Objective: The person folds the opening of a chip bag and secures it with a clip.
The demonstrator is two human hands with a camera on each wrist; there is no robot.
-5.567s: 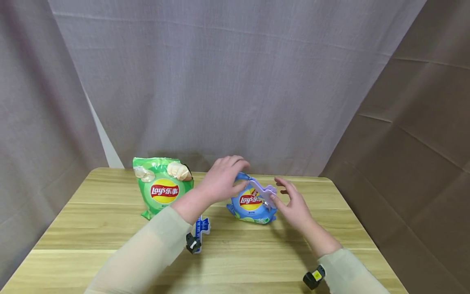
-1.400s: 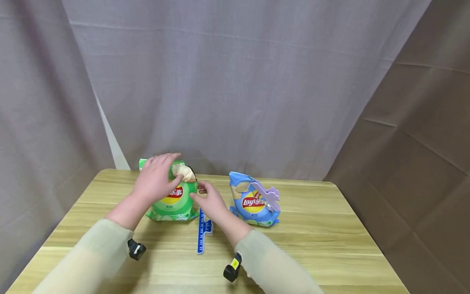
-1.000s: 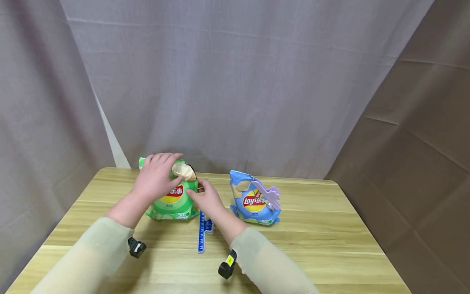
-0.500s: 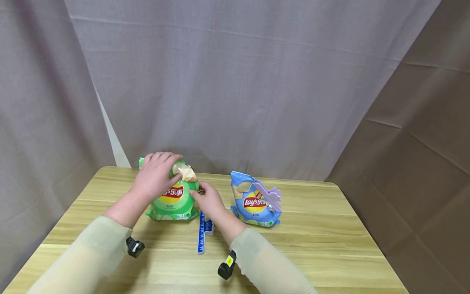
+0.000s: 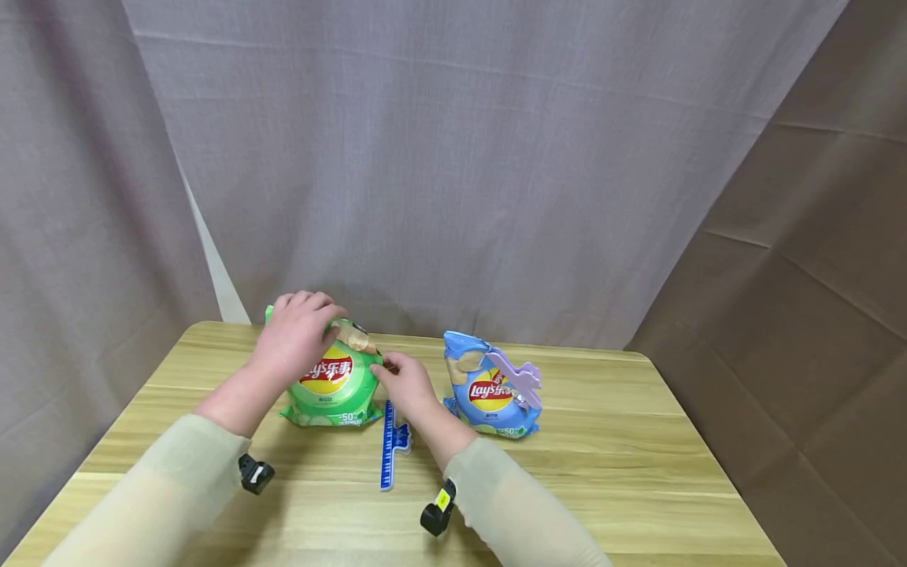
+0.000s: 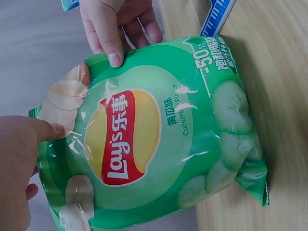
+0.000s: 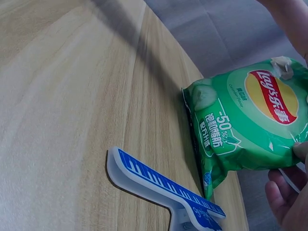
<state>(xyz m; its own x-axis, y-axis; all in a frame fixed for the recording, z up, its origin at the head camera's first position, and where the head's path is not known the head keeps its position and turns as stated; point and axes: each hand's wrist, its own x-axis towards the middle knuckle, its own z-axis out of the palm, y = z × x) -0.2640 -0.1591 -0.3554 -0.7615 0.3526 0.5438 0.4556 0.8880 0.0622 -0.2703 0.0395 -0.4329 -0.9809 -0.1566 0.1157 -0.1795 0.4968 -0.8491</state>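
Evidently, thumbs in front, the left hand (image 5: 292, 339) grips the green bag (image 5: 331, 387) at eleven o'clock; the right hand (image 5: 409, 386) pinches at three — bag at ten o'clock on the table (image 5: 609, 457). Only wrist views show legible "Cucumber Flavor".

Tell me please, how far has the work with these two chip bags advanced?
Apparently done: the purple clip sits on the blue bag. In hand: both hands hold the green bag, no clip visible on it. Probably remaining: the blue clip, lying on the table.
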